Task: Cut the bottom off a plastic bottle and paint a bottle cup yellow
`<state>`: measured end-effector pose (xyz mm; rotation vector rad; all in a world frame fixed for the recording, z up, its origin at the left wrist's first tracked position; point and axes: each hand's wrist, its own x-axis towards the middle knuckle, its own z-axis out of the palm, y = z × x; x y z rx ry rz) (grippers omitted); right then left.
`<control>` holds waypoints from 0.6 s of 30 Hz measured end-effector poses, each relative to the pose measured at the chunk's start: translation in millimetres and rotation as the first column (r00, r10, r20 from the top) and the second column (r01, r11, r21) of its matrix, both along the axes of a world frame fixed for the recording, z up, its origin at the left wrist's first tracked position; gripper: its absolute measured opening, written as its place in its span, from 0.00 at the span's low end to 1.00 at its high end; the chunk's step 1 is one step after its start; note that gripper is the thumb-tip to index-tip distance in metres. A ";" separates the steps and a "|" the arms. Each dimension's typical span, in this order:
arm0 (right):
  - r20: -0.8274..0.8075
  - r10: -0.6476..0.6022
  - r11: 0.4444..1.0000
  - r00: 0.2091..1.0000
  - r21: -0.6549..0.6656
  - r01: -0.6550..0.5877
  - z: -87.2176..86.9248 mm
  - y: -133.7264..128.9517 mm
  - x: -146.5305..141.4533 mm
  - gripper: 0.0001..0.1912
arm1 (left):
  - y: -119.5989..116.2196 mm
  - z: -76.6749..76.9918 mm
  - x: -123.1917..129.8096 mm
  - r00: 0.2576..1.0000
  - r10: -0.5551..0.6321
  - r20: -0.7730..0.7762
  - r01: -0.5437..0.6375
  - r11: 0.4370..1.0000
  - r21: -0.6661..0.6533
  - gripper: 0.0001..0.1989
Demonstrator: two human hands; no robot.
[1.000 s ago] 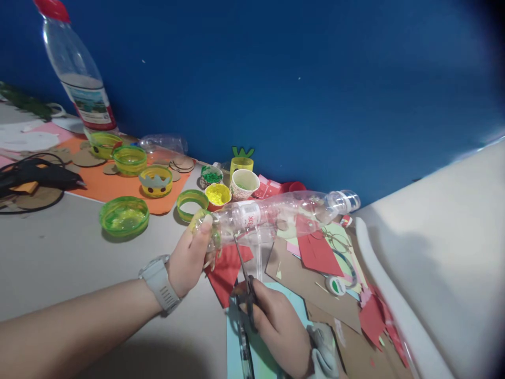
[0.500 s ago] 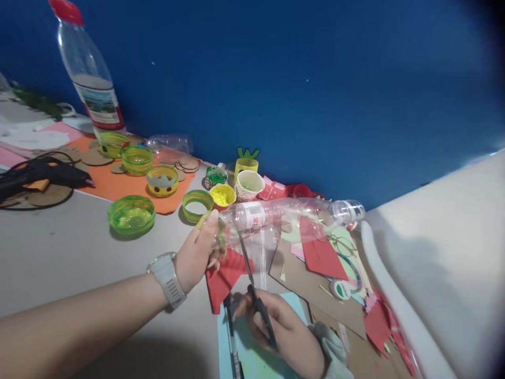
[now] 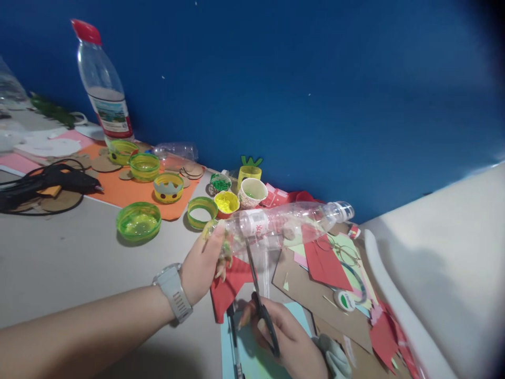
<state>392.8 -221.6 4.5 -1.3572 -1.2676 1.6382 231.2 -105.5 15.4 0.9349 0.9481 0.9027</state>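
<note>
My left hand (image 3: 205, 260), with a grey watch on its wrist, is closed around the base end of a clear plastic bottle (image 3: 294, 220). The bottle lies sideways, its neck pointing right. In my right hand (image 3: 282, 334) is a pair of scissors (image 3: 256, 281) with black handles; the blades reach up to the bottle's side, beside its white label (image 3: 254, 223). Whether they have pierced the plastic I cannot tell. Under the hands are a red paper piece (image 3: 231, 284), a black pen (image 3: 233, 337) and a light blue sheet (image 3: 256, 350).
Several green and yellow bottle-bottom cups (image 3: 138, 223) stand left of the bottle. Behind them rises a red-capped bottle (image 3: 106, 95). A black glue gun (image 3: 67, 179) lies far left. Cardboard (image 3: 315, 295), red paper and tape cover the right side, beside a white tube (image 3: 398, 300).
The whole scene has shifted slightly right and down in view. The bottle has tilted a little, its label turned slightly. Both hands keep their hold.
</note>
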 end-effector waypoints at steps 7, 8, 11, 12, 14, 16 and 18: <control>0.160 -0.015 0.999 0.987 0.051 0.007 9.8 1.9 -3.3 0.30 | 0.2 -0.4 0.0 1.000 0.015 -0.006 -0.015 1.000 -0.023 0.32; 0.174 -0.020 0.998 0.985 0.059 0.010 10.1 1.9 -3.6 0.30 | 0.4 -0.4 -0.1 1.000 0.014 -0.006 -0.014 1.000 -0.024 0.32; 0.190 -0.015 0.997 0.982 0.072 0.001 10.3 1.0 -4.5 0.29 | 0.8 -1.5 -0.3 1.000 0.004 -0.007 -0.004 1.000 -0.016 0.31; 0.200 -0.022 0.997 0.980 0.074 0.007 10.5 0.4 -5.0 0.30 | 0.9 -1.9 -0.3 1.000 -0.001 -0.008 0.001 1.000 -0.013 0.31; 0.245 -0.072 0.995 0.967 0.085 0.052 11.7 -1.0 -5.9 0.30 | 1.0 -2.5 -0.4 1.000 -0.004 -0.012 0.004 1.000 -0.008 0.31; 0.314 -0.127 0.990 0.941 0.105 0.098 13.8 -2.0 -6.0 0.30 | 0.8 -2.5 -0.6 1.000 -0.005 -0.015 0.005 1.000 -0.009 0.31; 0.372 -0.117 0.989 0.921 0.124 0.076 16.4 -1.8 -4.4 0.29 | 0.4 -1.9 -1.0 1.000 -0.010 -0.019 0.009 1.000 -0.008 0.30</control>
